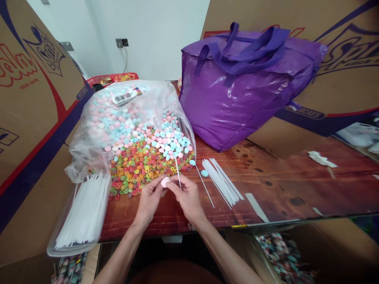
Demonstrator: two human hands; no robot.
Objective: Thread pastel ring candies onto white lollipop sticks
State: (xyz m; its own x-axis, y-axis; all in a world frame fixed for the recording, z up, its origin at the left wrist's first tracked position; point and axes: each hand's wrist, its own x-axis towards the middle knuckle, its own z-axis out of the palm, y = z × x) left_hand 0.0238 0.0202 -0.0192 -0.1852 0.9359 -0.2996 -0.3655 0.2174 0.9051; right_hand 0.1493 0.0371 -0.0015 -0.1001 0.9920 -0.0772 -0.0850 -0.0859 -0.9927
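Note:
My left hand (pixel 150 197) pinches a pink candy (pixel 165 182) at its fingertips. Right beside it, my right hand (pixel 186 196) grips a thin white stick (pixel 177 170) that points up and away, its lower end near the candy. Both hands hover over the near edge of a wooden table (pixel 281 185). Just beyond them lies a heap of multicoloured ring candies (pixel 139 167) and pink, blue and white candies (pixel 167 140) spilling from a clear plastic bag (pixel 118 118).
A loose bunch of white sticks (pixel 222 179) lies right of my hands; a bag of more sticks (pixel 84 213) hangs at the left table edge. A purple tote bag (pixel 245 83) stands behind. Cardboard boxes (pixel 32 98) flank both sides. Wrapped candies (pixel 284 256) sit below.

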